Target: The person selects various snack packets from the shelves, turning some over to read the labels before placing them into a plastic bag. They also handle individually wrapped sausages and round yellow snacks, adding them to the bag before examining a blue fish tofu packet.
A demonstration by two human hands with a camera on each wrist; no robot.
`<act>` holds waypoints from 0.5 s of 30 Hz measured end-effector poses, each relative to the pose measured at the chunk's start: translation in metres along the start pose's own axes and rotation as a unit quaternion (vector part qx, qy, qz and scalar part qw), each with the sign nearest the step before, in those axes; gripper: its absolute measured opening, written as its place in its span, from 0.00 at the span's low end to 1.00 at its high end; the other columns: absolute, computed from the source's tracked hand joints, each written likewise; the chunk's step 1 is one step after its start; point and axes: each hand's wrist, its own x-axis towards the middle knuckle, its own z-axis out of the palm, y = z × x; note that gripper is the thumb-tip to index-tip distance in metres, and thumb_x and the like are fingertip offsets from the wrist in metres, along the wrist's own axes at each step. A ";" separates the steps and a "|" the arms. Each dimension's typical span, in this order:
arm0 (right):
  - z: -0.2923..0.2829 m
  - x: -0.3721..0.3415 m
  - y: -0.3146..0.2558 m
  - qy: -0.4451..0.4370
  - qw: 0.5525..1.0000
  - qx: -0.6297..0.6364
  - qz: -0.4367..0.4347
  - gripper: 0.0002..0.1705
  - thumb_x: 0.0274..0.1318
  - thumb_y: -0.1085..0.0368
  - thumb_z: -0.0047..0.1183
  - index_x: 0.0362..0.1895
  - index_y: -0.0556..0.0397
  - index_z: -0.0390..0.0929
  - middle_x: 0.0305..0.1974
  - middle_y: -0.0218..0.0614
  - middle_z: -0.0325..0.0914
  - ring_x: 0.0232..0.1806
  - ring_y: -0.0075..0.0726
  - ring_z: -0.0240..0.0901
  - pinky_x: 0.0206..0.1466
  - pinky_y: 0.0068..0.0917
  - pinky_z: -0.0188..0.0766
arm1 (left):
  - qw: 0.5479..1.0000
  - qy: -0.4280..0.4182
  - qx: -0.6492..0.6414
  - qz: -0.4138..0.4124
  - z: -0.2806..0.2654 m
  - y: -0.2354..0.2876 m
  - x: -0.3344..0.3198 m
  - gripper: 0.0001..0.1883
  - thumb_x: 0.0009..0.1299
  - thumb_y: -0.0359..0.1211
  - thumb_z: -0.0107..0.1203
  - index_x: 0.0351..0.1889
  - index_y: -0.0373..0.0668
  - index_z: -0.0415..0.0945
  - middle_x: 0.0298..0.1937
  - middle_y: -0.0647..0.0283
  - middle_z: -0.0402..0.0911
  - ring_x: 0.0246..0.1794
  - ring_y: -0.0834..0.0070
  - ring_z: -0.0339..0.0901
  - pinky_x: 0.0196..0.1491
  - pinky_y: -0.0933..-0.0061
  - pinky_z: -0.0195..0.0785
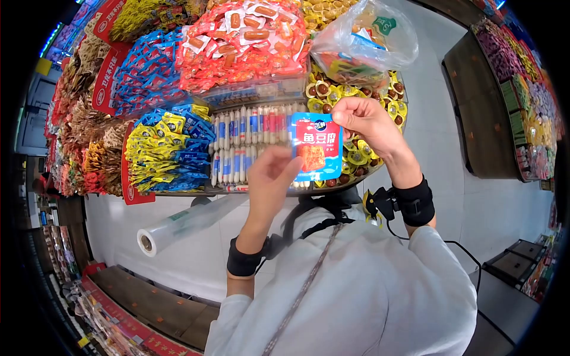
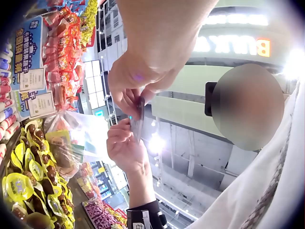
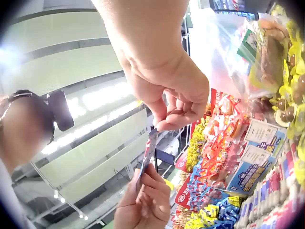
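Observation:
A flat blue-and-red snack packet with a picture of food is held upright above the display. My right hand pinches its upper right corner between thumb and fingers. At the packet's left edge my left hand, slightly blurred, grips it with the thumb over the front. The right wrist view shows the packet edge-on between my right hand above and my left hand below. In the left wrist view both hands meet at the thin packet.
Below the hands are rows of wrapped sausages and yellow-wrapped brown snacks. A clear plastic bag with packets inside rests behind the right hand. Yellow-and-blue packets stand left; a plastic roll is nearer my body.

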 end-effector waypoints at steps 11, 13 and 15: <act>0.008 -0.006 -0.004 0.043 0.990 -0.110 -0.074 0.08 0.52 0.65 0.50 0.30 0.57 0.71 0.23 0.24 0.70 0.21 0.13 0.60 0.25 0.13 0.59 | 1.000 -0.004 0.012 -0.018 -0.001 -0.004 0.005 0.07 0.59 0.26 0.54 0.34 0.37 0.70 0.31 0.66 0.76 0.30 0.87 0.70 0.33 0.87 0.61; 0.003 -0.007 -0.003 0.012 0.995 -0.063 -0.079 0.09 0.54 0.63 0.48 0.33 0.56 0.71 0.26 0.25 0.70 0.23 0.14 0.62 0.27 0.13 0.61 | 0.999 0.019 0.015 -0.027 -0.003 -0.016 0.014 0.07 0.60 0.28 0.54 0.34 0.37 0.69 0.29 0.68 0.74 0.27 0.89 0.68 0.31 0.89 0.59; 0.001 -0.003 -0.002 -0.022 0.994 -0.039 -0.095 0.12 0.55 0.61 0.47 0.39 0.56 0.70 0.32 0.28 0.71 0.30 0.17 0.65 0.33 0.16 0.63 | 0.995 -0.015 -0.071 -0.070 -0.008 -0.029 0.022 0.06 0.61 0.27 0.51 0.36 0.37 0.69 0.33 0.66 0.74 0.33 0.86 0.69 0.35 0.86 0.62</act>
